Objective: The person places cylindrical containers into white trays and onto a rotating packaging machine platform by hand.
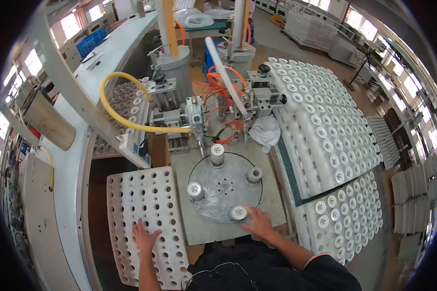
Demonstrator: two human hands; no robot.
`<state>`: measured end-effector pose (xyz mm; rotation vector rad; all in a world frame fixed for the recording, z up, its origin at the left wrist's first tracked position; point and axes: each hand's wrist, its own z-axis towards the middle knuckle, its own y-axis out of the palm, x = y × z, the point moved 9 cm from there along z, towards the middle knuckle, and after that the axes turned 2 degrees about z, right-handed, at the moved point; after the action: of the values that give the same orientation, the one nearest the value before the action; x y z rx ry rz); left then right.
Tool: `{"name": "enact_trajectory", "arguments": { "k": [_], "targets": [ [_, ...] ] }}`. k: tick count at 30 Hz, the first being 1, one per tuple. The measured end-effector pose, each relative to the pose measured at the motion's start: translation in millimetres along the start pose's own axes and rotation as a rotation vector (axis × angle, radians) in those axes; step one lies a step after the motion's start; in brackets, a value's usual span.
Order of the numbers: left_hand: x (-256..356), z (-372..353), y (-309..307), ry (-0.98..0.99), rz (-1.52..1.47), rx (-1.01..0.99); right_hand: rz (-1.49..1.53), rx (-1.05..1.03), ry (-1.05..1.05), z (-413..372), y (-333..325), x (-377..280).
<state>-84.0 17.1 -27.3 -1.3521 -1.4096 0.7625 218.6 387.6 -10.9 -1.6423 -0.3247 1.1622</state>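
Observation:
A round metal turntable (226,186) carries white-topped cylindrical parts near its rim: one at the back (217,150), one at the left (194,190), one at the right (253,175) and one at the front (238,212). My right hand (258,223) is at the front part, with its fingertips at the part's right side and the fingers curved apart; whether it grips the part is unclear. My left hand (146,238) lies with spread fingers over a white perforated tray (141,194) and holds nothing.
Metal fixtures with a nozzle (197,116) and a yellow hose (104,104) stand behind the turntable. Trays full of white-topped parts (325,116) are stacked at the right, another lower tray (344,218) in front. A white cloth (265,132) lies behind the turntable's right side.

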Motion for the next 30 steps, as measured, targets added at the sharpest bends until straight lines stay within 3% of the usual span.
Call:
{"name": "enact_trajectory", "arguments": {
  "k": [2,3,5,9,11,14,16,20,22,24,27,30],
  "targets": [
    [2,-4,8,-0.019,-0.026,-0.001,0.067,-0.002,0.051,-5,-8,11],
    [-8,17,-31,-0.004,0.033,0.065,0.147,0.037,0.045,20,12,-7],
    [-8,12,-13,-0.008,0.004,0.064,0.042,0.295,-0.063,43,-36,-4],
    [-2,4,-7,-0.059,0.023,0.012,-0.140,0.241,-0.081,73,-30,-1],
    [-3,5,-6,-0.050,0.039,0.007,-0.296,0.093,-0.193,74,-1,-5],
    [-6,9,-5,-0.058,0.037,0.000,-0.190,0.107,-0.120,77,-3,-3],
    [-18,22,5,-0.013,0.071,0.033,-0.154,0.245,-0.202,70,-29,-16],
    [-14,25,15,0.141,0.106,-0.034,-0.015,0.497,-0.003,15,-93,8],
    [2,12,-1,0.162,0.115,-0.057,-0.004,0.745,0.161,-42,-139,40],
    [19,3,-4,0.140,0.143,-0.059,-0.236,0.820,0.355,-93,-177,65],
    [5,12,-4,0.013,0.138,-0.034,-0.477,0.742,0.513,-126,-208,87],
    [-3,10,-2,-0.077,0.119,-0.030,-0.415,0.669,0.466,-119,-199,104]
  ]
}}
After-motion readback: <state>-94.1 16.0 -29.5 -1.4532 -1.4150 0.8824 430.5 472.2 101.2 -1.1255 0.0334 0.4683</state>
